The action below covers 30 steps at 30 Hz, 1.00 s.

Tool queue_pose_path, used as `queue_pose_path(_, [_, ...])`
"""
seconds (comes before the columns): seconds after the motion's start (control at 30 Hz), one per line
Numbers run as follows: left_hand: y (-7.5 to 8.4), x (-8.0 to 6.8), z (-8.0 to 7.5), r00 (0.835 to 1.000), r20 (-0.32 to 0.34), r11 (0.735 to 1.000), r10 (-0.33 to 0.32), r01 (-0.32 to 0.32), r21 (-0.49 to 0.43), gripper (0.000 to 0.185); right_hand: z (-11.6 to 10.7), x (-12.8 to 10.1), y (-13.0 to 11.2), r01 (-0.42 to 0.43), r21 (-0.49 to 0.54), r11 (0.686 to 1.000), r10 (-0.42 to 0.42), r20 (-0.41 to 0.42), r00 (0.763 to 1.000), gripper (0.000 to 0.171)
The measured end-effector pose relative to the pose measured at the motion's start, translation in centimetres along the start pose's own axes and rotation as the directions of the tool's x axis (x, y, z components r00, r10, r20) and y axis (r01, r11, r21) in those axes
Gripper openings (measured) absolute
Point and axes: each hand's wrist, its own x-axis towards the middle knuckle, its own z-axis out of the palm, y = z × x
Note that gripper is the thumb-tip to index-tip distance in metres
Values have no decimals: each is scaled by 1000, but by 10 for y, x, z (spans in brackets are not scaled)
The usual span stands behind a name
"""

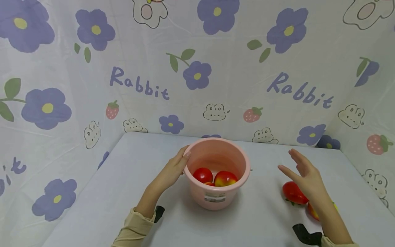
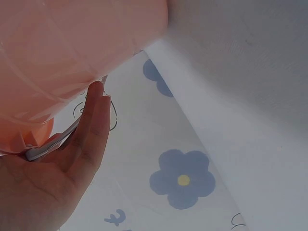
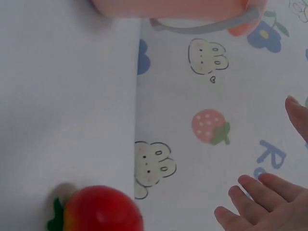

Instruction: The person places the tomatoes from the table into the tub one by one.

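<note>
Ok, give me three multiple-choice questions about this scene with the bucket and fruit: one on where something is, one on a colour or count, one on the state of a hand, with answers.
1. Where does the left hand rest?
A. On the rim and side of the pink bucket
B. On the fruit on the table
C. Flat on the table's near edge

2. What colour are the flowers on the backdrop?
A. Yellow
B. Purple-blue
C. Orange

3. How is the right hand?
A. Curled round a fruit
B. Fingers spread, holding nothing
C. Gripping the bucket handle

Answers: 1 A, its fingers lie against the bucket's rim. 2 B, every printed flower is purple-blue with a yellow centre. 3 B, it hangs open above the red fruit on the table, its fingers straight.
</note>
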Motion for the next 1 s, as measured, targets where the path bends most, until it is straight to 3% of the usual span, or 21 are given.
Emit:
queue_pose_path(0.57, [-1,1,1,1000,6,1000,8,-8,-2,49,-1,-3,50,-129,-55,990,129,3,992,95])
queue_pose_path(1.0, [-1,1,-1,1000,11,1000,6,-6,10,50,0,1,66,-191,-93,977,195,30,980,97])
